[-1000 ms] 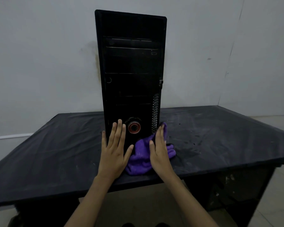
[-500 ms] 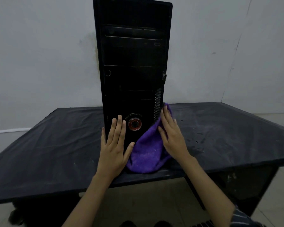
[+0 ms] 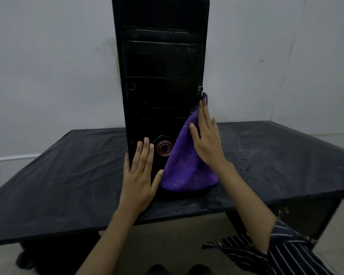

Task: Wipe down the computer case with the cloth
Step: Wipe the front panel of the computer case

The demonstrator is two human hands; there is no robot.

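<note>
A tall black computer case (image 3: 161, 72) stands upright on the black table (image 3: 68, 175), its front panel facing me, with a round red-ringed button (image 3: 164, 148) near the bottom. My left hand (image 3: 139, 175) lies flat with straight fingers against the lower left of the front panel. My right hand (image 3: 207, 139) presses a purple cloth (image 3: 185, 169) with straight fingers against the case's lower right front edge. The cloth hangs down from my fingertips to the table surface.
The table's dark cover is dusty and scuffed, mostly on the right (image 3: 266, 147). A pale wall (image 3: 48, 66) rises right behind the case. The table's front edge (image 3: 167, 217) runs just below my wrists, and the floor shows beneath it.
My right hand has slid the purple cloth upward along the case's right front edge, lifting it off the table. My left hand has stayed on the lower front panel. The view has moved closer.
</note>
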